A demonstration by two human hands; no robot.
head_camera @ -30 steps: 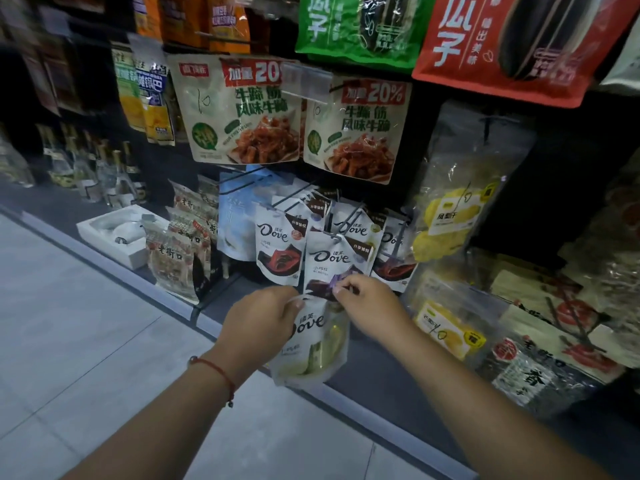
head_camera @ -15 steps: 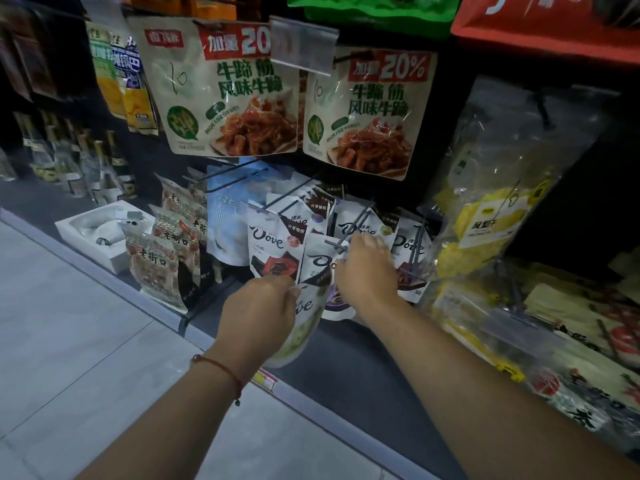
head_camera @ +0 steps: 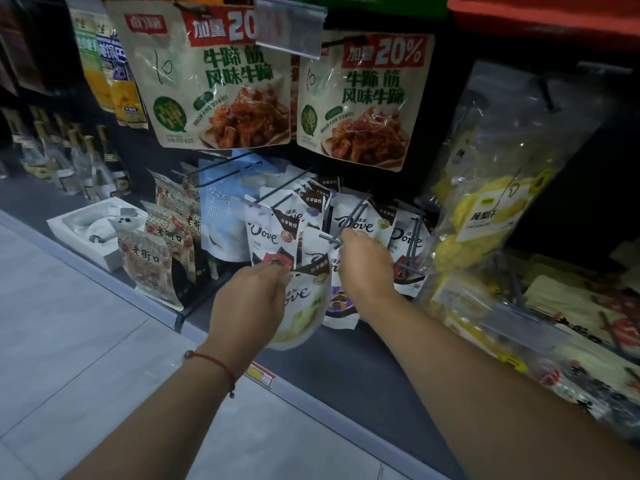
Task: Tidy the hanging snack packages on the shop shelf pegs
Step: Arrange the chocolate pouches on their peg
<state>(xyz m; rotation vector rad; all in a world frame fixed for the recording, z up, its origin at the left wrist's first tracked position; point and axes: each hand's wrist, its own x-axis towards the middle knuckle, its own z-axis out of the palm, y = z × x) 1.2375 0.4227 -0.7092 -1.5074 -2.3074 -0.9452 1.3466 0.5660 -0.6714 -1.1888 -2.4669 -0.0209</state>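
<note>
Several white Dove pouches hang on dark wire pegs (head_camera: pixel 353 216) low on the shelf. My left hand (head_camera: pixel 249 299) grips the top edge of a green-printed Dove pouch (head_camera: pixel 304 313), which hangs below the pegs. My right hand (head_camera: pixel 367 261) is at the tip of the middle peg, fingers curled on the top of a purple-printed Dove pouch (head_camera: pixel 341 306) just under the peg's crossbar. A red-printed Dove pouch (head_camera: pixel 272 244) hangs on the peg to the left.
Two large beef-tendon bags (head_camera: pixel 221 84) hang above. A clear bag of yellow dried fruit (head_camera: pixel 491 209) hangs at right. Brown snack packets (head_camera: pixel 149 265), a white box (head_camera: pixel 93 230) and bottles (head_camera: pixel 79 161) stand left. The grey floor (head_camera: pixel 69 341) lies below the shelf edge.
Both hands rose toward the pegs with their pouches. My right hand went from below the purple pouch's top to the peg tip, and the view moved closer to the shelf.
</note>
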